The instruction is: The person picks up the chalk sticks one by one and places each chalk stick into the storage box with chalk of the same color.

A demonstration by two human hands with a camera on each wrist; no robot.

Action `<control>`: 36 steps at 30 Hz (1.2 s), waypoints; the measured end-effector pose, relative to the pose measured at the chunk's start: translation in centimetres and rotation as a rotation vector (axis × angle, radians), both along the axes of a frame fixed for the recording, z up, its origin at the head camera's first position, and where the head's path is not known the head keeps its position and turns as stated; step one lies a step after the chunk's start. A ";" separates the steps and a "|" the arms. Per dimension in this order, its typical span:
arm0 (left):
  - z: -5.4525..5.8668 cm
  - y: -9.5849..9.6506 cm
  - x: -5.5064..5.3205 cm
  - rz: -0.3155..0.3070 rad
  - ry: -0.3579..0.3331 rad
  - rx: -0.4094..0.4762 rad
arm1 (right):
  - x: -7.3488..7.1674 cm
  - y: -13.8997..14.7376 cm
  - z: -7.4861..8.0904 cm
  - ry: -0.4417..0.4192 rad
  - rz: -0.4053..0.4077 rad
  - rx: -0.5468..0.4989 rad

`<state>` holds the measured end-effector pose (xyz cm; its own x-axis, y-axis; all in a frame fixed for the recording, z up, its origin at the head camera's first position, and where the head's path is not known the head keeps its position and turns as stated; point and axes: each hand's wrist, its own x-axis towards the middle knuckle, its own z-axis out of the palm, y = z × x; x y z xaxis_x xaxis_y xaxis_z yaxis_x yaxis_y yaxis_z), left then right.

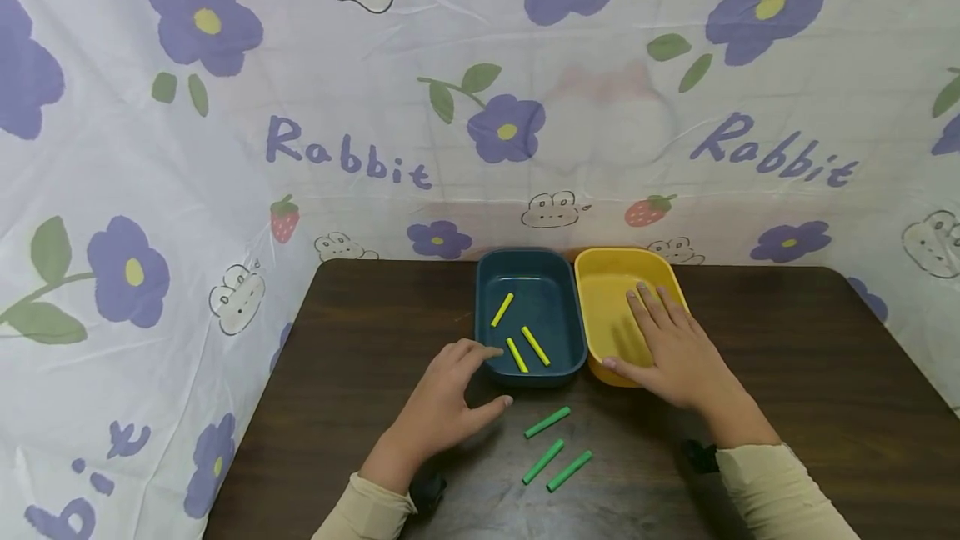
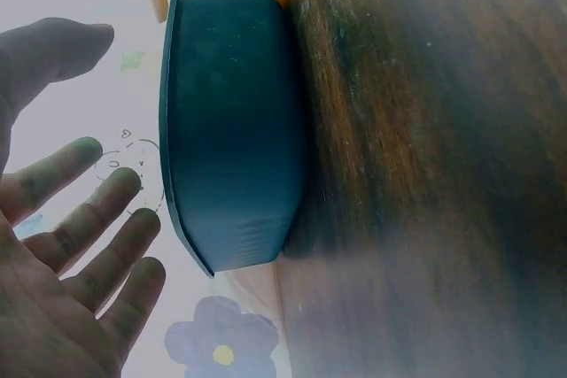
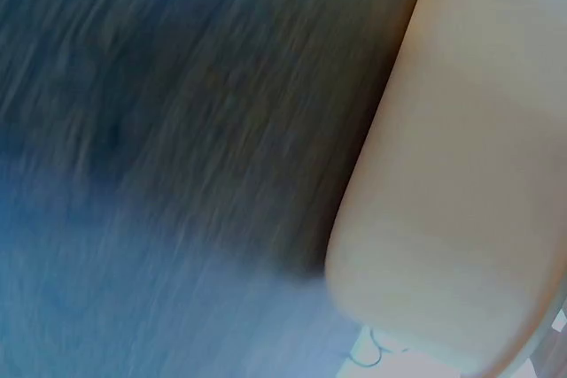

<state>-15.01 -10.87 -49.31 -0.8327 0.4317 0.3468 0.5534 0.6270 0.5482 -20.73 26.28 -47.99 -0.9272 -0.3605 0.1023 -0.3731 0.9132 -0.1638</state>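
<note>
A dark blue tray (image 1: 531,272) stands at the back of the table with three yellow sticks (image 1: 536,346) lying in it. Against its right side is a yellow tray (image 1: 603,307). My left hand (image 1: 447,398) hovers by the blue tray's near left corner, fingers loosely spread; in the left wrist view it holds nothing beside the blue tray's wall (image 2: 235,130). Over the yellow tray's right part my right hand (image 1: 678,352) is spread flat; whether it touches the tray I cannot tell. The right wrist view shows the yellow tray's outer wall (image 3: 452,165), but not the hand.
Three green sticks (image 1: 543,462) lie on the dark wooden table (image 1: 360,340) in front of the trays, between the two forearms. A cloth (image 1: 360,65) printed with flowers and rabbits hangs behind the table and along its sides.
</note>
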 end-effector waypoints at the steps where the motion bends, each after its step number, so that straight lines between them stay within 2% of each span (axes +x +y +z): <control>1: 0.0 0.0 0.1 -0.001 -0.001 -0.002 | 0.0 0.3 0.0 -0.007 -0.007 -0.003; 7: 0.0 0.0 0.5 -0.005 -0.029 -0.020 | 0.1 1.4 -0.3 -0.053 -0.048 -0.025; 12: -0.2 0.0 0.7 -0.005 -0.044 -0.025 | 0.0 2.3 -0.8 -0.061 -0.052 -0.036; 21: -0.4 0.4 0.9 -0.032 -0.016 0.010 | -0.2 3.6 -1.7 -0.077 -0.047 -0.048; 28: -0.6 0.7 1.1 -0.055 0.014 0.044 | -0.3 4.1 -1.8 -0.100 -0.070 -0.062; 36: -0.7 1.1 1.3 -0.073 -0.013 0.044 | -0.3 3.9 -1.6 -0.115 -0.083 -0.062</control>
<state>-13.68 -9.80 -49.99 -0.8042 0.4755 0.3566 0.5894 0.5603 0.5819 -21.07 30.20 -49.63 -0.9603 -0.2788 0.0129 -0.2725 0.9269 -0.2580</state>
